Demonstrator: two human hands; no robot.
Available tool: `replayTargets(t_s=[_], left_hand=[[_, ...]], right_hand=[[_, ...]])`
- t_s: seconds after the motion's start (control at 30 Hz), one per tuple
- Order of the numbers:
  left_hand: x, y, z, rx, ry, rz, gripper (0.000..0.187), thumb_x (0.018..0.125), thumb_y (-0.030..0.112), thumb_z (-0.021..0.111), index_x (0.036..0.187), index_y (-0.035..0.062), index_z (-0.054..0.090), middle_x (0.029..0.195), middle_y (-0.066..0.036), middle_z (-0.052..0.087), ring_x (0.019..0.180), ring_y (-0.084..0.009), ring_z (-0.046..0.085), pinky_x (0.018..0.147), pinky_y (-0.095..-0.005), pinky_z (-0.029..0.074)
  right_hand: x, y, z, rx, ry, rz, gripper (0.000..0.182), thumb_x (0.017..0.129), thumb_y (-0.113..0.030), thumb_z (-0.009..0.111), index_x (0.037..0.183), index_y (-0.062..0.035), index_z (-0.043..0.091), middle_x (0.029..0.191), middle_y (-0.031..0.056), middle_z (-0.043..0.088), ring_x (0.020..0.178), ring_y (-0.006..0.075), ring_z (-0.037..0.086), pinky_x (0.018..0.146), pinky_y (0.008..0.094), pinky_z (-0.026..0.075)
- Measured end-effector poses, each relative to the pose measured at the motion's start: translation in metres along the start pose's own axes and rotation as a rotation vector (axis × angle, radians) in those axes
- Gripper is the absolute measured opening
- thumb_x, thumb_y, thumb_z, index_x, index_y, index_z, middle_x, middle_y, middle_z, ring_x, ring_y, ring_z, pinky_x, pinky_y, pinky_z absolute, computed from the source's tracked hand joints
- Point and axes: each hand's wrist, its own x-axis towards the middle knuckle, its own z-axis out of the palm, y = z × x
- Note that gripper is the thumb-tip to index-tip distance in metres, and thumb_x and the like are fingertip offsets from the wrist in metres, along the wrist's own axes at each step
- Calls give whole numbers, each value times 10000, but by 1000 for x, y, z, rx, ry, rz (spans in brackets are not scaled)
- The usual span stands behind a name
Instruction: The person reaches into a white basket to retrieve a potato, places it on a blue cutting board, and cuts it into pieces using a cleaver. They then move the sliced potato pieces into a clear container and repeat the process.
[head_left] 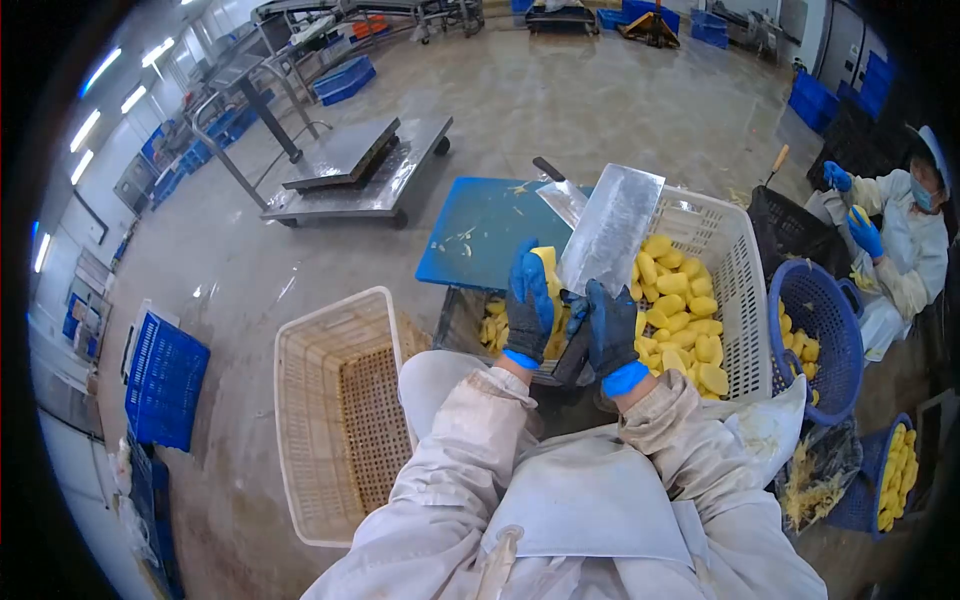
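Observation:
My left hand (530,308), in a blue and black glove, is closed around a peeled yellow potato (545,262). Beside it my right hand (610,335), gloved alike, grips a cleaver (613,228) whose broad blade points up and away from me; its handle is hidden in the glove. Under my hands, a dark crate (448,325) holds several potato pieces. Beyond it lies a blue cutting board (475,235) with peel scraps. A second blade (566,200) with a black handle rests at the board's right side, partly behind the cleaver.
To the right stands a white basket (742,270) of peeled potatoes. A white basket (290,420) with a bare bottom sits at my left. Blue round baskets (835,335) hold more potatoes near a co-worker (910,240) in pale clothing. A metal platform scale (345,155) stands farther back.

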Motion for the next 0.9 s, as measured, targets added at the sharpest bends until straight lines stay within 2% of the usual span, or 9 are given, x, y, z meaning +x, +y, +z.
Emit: replayTargets(t_s=[0.23, 0.33, 0.4, 0.43, 0.57, 0.6, 0.67, 0.73, 0.9], left_hand=[[13, -31, -25, 184, -115, 61, 464, 943, 321, 379, 1240, -35, 402, 1185, -201, 482, 1078, -279, 476, 936, -346, 365], [16, -41, -45, -79, 8, -233, 439, 947, 320, 378, 1233, -12, 404, 1088, -159, 534, 950, -254, 548, 822, -336, 444], [15, -43, -67, 516, -182, 224, 394, 936, 262, 410, 1206, -25, 421, 1080, -147, 530, 931, -240, 549, 816, -304, 454], [18, -51, -65, -302, -258, -222, 343, 938, 248, 418, 1170, -4, 442, 1049, -123, 539, 890, -227, 565, 784, -304, 476], [27, -37, -69, -1167, -361, -708, 346, 938, 285, 424, 1159, 19, 444, 1018, -106, 549, 893, -217, 563, 773, -332, 488], [26, -25, -61, -1194, -295, -815, 390, 934, 353, 406, 1152, 36, 467, 986, -101, 564, 886, -220, 563, 764, -328, 487], [19, -67, -40, -248, -301, -259, 394, 922, 376, 419, 1137, 56, 501, 982, -100, 571, 876, -226, 566, 760, -325, 485], [15, -8, -10, -1112, -360, -952, 378, 892, 361, 488, 1133, 72, 507, 991, -92, 567, 869, -213, 565, 759, -327, 483], [-21, -21, 82, -812, -728, -1013, 362, 869, 310, 525, 1151, 86, 480, 982, -72, 555, 837, -188, 564, 725, -329, 492]], right_hand=[[6, -2, 7, 57, 1, 38, 148, 862, -132, 508, 984, -55, 471, 557, 58, 485, 377, 173, 465, 348, 287, 416], [18, 3, -2, -29, -31, -11, 164, 861, -127, 515, 999, -55, 461, 548, 57, 484, 373, 172, 471, 342, 286, 410], [21, 3, -11, -110, -2, -41, 170, 859, -134, 527, 994, -52, 462, 547, 53, 493, 374, 166, 474, 340, 282, 403], [18, -2, -14, -91, -10, -30, 152, 859, -144, 536, 965, -48, 483, 550, 47, 504, 380, 149, 475, 341, 275, 399], [27, -21, -70, -286, -65, -115, 166, 847, -143, 548, 958, -27, 510, 567, 37, 527, 403, 118, 476, 367, 249, 405], [19, -43, -78, -195, -47, 19, 168, 845, -154, 557, 955, -32, 518, 568, 32, 527, 409, 107, 478, 373, 239, 400], [17, -71, -116, -359, -41, -28, 162, 843, -157, 564, 954, -43, 527, 568, 33, 522, 415, 99, 477, 373, 229, 392], [16, -94, -165, -487, 53, -16, 166, 843, -158, 565, 962, -48, 529, 567, 35, 513, 418, 97, 471, 371, 226, 387], [-5, -146, -247, -663, 217, 14, 164, 849, -140, 545, 973, -35, 524, 609, 41, 522, 451, 91, 483, 385, 224, 402]])
